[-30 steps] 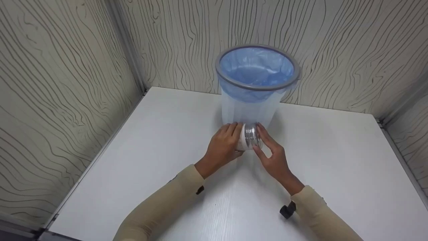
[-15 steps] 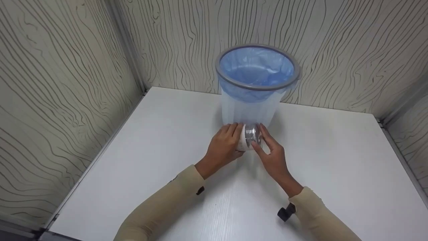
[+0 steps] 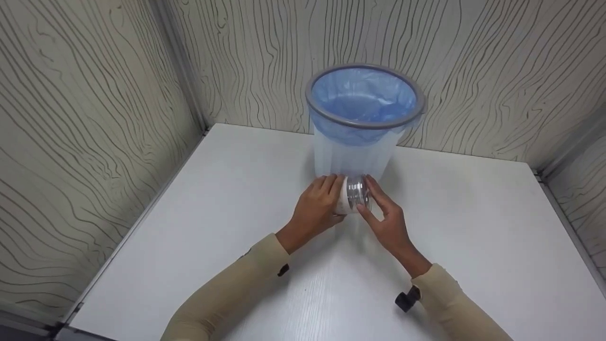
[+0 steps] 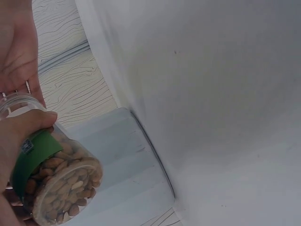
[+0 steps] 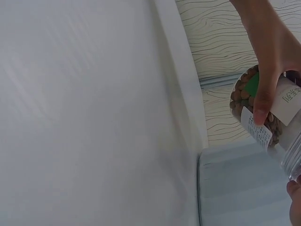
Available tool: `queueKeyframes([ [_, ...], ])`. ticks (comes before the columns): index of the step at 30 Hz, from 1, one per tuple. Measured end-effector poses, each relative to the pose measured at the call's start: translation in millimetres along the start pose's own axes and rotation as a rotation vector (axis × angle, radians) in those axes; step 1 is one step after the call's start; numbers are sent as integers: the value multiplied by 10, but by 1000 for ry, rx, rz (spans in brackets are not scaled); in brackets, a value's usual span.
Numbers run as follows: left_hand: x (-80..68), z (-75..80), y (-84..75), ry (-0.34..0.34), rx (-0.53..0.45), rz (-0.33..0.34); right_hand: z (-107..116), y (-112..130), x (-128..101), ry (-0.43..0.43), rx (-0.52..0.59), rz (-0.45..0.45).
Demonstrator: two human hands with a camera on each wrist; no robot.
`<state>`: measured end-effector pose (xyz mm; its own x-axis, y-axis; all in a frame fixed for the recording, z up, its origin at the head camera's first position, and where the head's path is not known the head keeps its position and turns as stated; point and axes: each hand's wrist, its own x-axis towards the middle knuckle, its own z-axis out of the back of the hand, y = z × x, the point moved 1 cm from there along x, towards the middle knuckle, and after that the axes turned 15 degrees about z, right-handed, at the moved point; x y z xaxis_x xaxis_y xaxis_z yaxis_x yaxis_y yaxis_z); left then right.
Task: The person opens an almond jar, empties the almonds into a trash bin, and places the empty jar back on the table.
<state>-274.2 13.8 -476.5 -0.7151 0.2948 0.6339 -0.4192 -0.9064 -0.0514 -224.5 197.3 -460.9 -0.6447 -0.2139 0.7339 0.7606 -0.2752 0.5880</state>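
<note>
A clear plastic jar of almonds [image 3: 344,202] is held on its side just in front of the bin. My left hand [image 3: 316,203] grips its body from the left. My right hand [image 3: 389,222] has its thumb and fingers on the clear, ridged mouth end of the jar, which points right. Through the base in the left wrist view, almonds [image 4: 66,190] show below a green label [image 4: 35,155]. White stickers [image 5: 256,127] also show on the jar in the right wrist view. Whether a separate lid sits on the mouth cannot be told.
Behind the jar stands a translucent white bin [image 3: 352,151] with a grey rim and a blue bag liner [image 3: 364,94]. It stands on a white table [image 3: 227,189]. Wood-patterned panels [image 3: 255,61] close off the back and sides.
Half a second ago the right thumb sat slightly higher on the jar's mouth end; it is now a little lower. The left hand and the jar have hardly moved.
</note>
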Motion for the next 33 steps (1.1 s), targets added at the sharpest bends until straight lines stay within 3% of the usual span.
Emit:
queueKeyframes([
  [8,16,2,4,0,-10,3,-4,-41,-15,-23,-30,143],
  [12,20,-1,1,4,-11,9,-15,-41,-24,-31,-51,171],
  [16,16,3,-5,-5,-17,10,-20,-14,-33,-39,-58,123],
  [25,20,9,-5,-12,-26,6,-50,78,-13,-28,-109,-107],
  [33,30,7,-8,-9,-24,4,-33,97,25,-28,-45,-147],
])
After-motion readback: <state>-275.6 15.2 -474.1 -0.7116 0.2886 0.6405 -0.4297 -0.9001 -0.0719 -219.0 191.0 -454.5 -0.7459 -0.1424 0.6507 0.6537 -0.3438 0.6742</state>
